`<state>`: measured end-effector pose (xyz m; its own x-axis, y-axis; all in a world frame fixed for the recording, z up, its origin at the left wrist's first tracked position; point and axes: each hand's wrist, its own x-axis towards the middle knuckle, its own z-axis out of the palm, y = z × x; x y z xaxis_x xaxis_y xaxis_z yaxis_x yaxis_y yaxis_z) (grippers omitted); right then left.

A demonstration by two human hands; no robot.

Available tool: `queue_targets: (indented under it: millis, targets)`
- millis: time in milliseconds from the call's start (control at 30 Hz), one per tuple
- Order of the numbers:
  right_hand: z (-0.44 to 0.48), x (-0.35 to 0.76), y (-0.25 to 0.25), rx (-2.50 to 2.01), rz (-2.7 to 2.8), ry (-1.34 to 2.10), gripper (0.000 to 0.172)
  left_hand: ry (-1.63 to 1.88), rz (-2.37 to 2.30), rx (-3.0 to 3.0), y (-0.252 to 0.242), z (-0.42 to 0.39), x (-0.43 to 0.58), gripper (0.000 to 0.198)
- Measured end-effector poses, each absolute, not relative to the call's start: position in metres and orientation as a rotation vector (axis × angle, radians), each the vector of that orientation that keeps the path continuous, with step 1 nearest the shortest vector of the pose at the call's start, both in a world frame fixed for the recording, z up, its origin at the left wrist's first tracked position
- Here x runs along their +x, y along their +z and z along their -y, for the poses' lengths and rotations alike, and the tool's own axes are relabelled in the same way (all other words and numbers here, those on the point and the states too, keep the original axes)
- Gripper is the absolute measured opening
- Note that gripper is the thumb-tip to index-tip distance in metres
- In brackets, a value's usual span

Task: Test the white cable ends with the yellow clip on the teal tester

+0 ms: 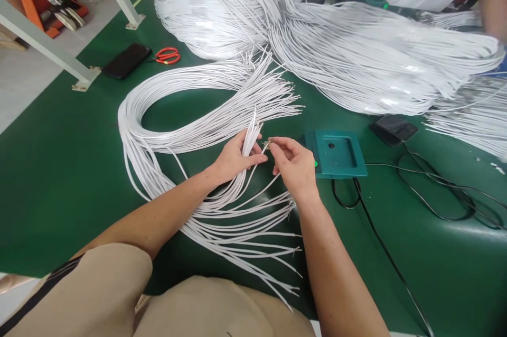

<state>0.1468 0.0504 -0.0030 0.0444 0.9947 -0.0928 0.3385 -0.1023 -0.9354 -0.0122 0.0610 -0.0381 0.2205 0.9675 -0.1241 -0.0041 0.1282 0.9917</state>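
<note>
My left hand [240, 157] is closed round a small bunch of white wires [250, 139], their ends sticking up past the fingers. Close beside it, my right hand [292, 160] pinches the end of a single white wire [264, 151] between thumb and forefinger. That tip is too small to make out fully. From the left hand the wires run back into a looped bundle [132, 99] lying on the green tabletop [71, 168]. More loose wire ends [277, 263] fan out below my hands. A teal tray-like device [338, 153] with a green light sits right of my right hand.
Big heaps of white wire [222, 4] cover the far side. Red-handled scissors [167, 55] and a black phone [127, 61] lie at upper left near a metal frame leg [59, 41]. Black cables [380, 242] and a dark box [394, 130] are on the right. Another person's arm [493, 1] shows at upper right.
</note>
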Motion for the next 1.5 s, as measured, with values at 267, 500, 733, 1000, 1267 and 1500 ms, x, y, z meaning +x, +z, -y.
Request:
queue_targets:
  millis: [267,500,733,1000,1267,1500]
  targets:
    - [-0.052,0.144,-0.004,-1.493,1.190,1.193,0.018,0.945,-1.131,1.271,-0.033,-0.059,-0.011,0.052]
    - [-0.053,0.144,-0.011,-1.484,1.173,1.214,0.013,0.963,-1.074,1.200,-0.036,-0.058,-0.010,0.050]
    - [-0.052,0.143,-0.009,-1.535,1.180,1.171,0.012,0.990,-1.045,1.145,-0.039,-0.059,-0.007,0.048]
    - [-0.052,0.145,-0.013,-1.403,1.148,1.115,0.015,0.969,-1.083,1.206,-0.036,-0.057,-0.009,0.051]
    - [-0.048,0.144,-0.008,-1.446,1.209,1.133,0.033,0.963,-1.167,1.307,-0.030,-0.057,-0.011,0.051]
    - [-0.049,0.139,-0.008,-1.447,1.149,1.175,0.023,0.956,-1.190,1.339,-0.029,-0.056,-0.010,0.050]
